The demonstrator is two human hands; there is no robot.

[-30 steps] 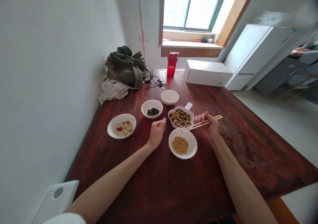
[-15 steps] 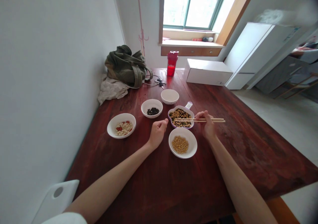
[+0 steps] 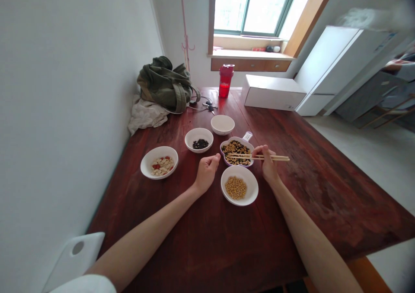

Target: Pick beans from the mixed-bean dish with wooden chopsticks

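Observation:
A pair of wooden chopsticks (image 3: 275, 157) is held in my right hand (image 3: 268, 165), their tips over a purple-rimmed scalloped dish (image 3: 238, 149) of mixed yellow and dark beans. My left hand (image 3: 207, 172) rests with curled fingers just left of that dish; whether anything is in it is too small to tell. Nearest me stands a white bowl (image 3: 251, 191) of yellow beans. Dark pieces lie in another white bowl (image 3: 199, 133). At the left, a white bowl (image 3: 145, 165) holds pale and red pieces. Behind the dish is a white bowl (image 3: 222, 124) with nothing visible inside.
Along the table's back are a green bag (image 3: 162, 85) on a pale cloth (image 3: 147, 114), keys (image 3: 211, 108), a red bottle (image 3: 225, 81) and a white box (image 3: 274, 92). A wall runs along the left side. A white object (image 3: 78, 256) is at the lower left.
My right hand has shifted slightly left with the chopsticks. My left hand stays beside the dish. The whole view has moved a little.

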